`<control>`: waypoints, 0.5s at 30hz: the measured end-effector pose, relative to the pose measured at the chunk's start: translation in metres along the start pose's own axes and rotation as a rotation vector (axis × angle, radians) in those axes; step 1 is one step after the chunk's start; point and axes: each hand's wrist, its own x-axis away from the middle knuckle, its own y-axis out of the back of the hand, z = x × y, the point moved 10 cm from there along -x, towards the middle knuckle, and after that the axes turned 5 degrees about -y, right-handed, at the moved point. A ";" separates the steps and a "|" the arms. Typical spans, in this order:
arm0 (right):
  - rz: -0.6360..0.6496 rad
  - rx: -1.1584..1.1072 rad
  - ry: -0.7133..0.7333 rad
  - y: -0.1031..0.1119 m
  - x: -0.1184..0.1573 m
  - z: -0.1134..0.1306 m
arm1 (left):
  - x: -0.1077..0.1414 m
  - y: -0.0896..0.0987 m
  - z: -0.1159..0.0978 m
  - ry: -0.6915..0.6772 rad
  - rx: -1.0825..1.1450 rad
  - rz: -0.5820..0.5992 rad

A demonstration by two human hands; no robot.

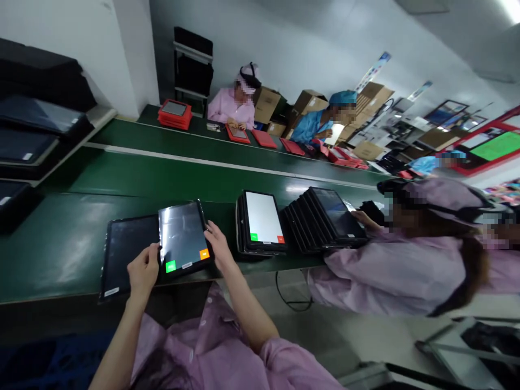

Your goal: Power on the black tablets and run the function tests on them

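Near the desk's [60, 238] front edge, our left hand [144, 266] and right hand [218, 245] grip a tablet [182, 230] by its sides. We judge it mid-handling; whether the dark tablet [127, 252] leftward and stack [263, 216] rightward are finished, we cannot tell.

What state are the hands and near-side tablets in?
Held tablet: lit, green square and orange square showing
Left hand: closed on its left edge
Right hand: at its right edge, grip unclear
Dark tablet: unlit, partly covered by the held one
White-screen tablet: lit, atop the middle stack
Slanted stack: leaning, top screen dark
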 end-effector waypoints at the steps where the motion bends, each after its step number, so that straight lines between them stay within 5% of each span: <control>1: 0.005 -0.035 -0.044 -0.002 -0.004 0.001 | 0.000 0.001 -0.001 -0.008 0.016 -0.003; 6: 0.202 -0.025 -0.228 -0.033 -0.019 0.003 | 0.000 0.004 -0.009 -0.022 0.059 -0.019; 9: 0.184 0.028 -0.212 -0.037 -0.015 0.007 | -0.001 0.004 -0.013 -0.024 0.088 0.003; 12: 0.154 0.038 -0.092 -0.027 0.001 0.030 | -0.001 0.004 -0.014 -0.012 0.133 0.022; 15: 0.092 0.090 0.032 0.013 0.018 0.077 | -0.001 0.002 -0.016 -0.024 0.152 0.028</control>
